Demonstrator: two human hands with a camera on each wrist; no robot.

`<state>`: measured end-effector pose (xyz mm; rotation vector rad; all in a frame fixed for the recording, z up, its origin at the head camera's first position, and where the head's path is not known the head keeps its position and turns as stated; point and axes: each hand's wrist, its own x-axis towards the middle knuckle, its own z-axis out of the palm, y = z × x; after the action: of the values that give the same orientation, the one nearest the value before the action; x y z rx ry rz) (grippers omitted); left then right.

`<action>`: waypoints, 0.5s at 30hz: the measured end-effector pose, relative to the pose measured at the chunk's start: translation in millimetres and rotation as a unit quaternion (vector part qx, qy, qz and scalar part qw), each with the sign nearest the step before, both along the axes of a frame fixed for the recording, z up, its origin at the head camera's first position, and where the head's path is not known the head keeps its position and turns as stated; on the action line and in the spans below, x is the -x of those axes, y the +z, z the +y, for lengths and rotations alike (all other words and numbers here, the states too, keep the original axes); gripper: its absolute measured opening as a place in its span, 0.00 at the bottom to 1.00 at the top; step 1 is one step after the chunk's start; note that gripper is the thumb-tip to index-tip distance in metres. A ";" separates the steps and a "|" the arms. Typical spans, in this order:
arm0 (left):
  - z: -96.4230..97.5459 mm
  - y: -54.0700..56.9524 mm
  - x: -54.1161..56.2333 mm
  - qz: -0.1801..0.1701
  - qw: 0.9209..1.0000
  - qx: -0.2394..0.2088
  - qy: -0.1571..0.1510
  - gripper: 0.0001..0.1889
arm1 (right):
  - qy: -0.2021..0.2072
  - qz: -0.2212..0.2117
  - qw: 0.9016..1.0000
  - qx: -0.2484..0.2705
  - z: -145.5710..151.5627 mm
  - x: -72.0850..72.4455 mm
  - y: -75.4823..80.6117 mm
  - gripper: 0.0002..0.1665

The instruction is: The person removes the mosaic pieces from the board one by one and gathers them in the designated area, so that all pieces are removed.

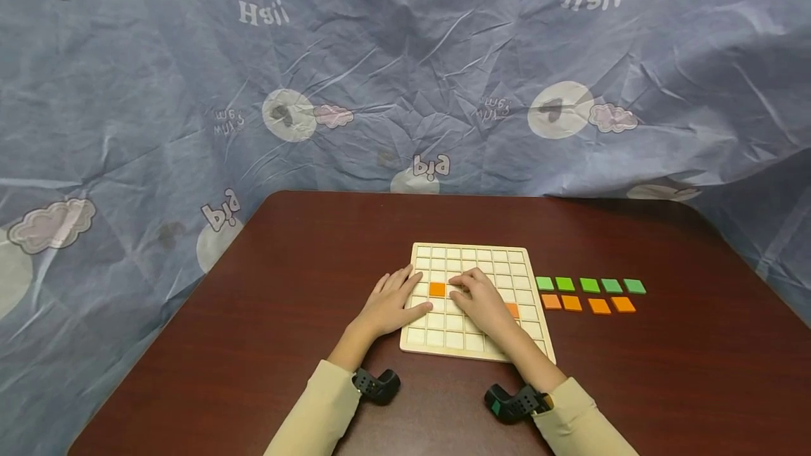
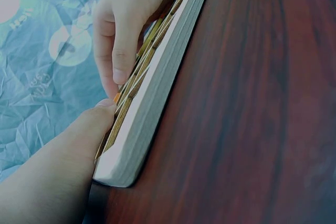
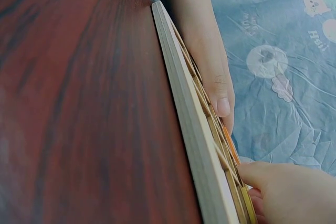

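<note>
Pale square wooden board with raised grid [image 1: 454,322], flat on dark red-brown wooden table [image 1: 329,252]. Step in hand, my reading: setting or squaring a tile in the cells. 1 bright orange square tile [image 1: 437,290] lies on the board between the hands; another orange square tile [image 1: 513,310] shows beside the right forearm [image 1: 531,354], partly hidden by it. Left hand [image 1: 389,305]: fingers spread at the board's left rim, thumb over the grid, nothing seen gripped. Right hand [image 1: 483,299]: fingers bent down over cells just right of the bright orange tile; thumb and forefinger tips look apart, cannot tell if anything is pinched. Next move probably calls for a reach to the loose pieces just beyond the right rim: 5 flat green square tiles [image 1: 589,286] in a row, 4 flat orange square tiles [image 1: 571,303] in a nearer row. Grid ribs would likely catch a tile lowered askew. Room: table runs well out to the left and behind; right side tighter, loose rows easily nudged by a low sweep
</note>
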<state>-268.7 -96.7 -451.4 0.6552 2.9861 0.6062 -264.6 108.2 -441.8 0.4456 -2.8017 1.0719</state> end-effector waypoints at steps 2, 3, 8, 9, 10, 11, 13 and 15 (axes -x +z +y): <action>0.4 -0.9 0.3 -0.001 1.000 0.004 0.001 0.37 | 0.002 0.003 1.000 -0.002 0.5 -0.8 -0.6 0.16; 0.7 -1.0 0.2 -0.001 1.000 0.006 0.001 0.37 | 0.003 0.006 1.000 -0.003 0.6 -0.9 -1.0 0.15; 0.5 -1.7 1.1 0.003 1.000 0.007 0.002 0.38 | 0.007 0.009 1.000 -0.003 0.7 -0.5 -0.4 0.14; 0.3 -1.7 1.1 0.004 1.000 0.005 0.002 0.38 | 0.007 0.009 1.000 -0.003 0.6 -0.4 -0.2 0.14; 0.3 -1.4 0.9 0.006 1.000 0.003 0.001 0.38 | 0.006 0.006 1.000 -0.001 0.7 -0.5 0.3 0.14; 0.3 -1.1 0.7 0.006 1.000 0.002 0.001 0.38 | 0.007 0.008 1.000 -0.001 0.7 -0.8 0.4 0.14; 0.3 -0.6 0.2 0.009 1.000 0.001 -0.001 0.37 | 0.007 0.006 1.000 0.002 0.8 -0.9 0.5 0.14; 0.2 0.3 -0.4 0.009 1.000 0.000 -0.002 0.37 | 0.006 0.003 1.000 0.006 1.0 -1.2 0.8 0.14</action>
<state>-268.3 -96.5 -451.2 0.6692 2.9999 0.6021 -263.4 109.1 -440.9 0.4651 -2.7906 1.0870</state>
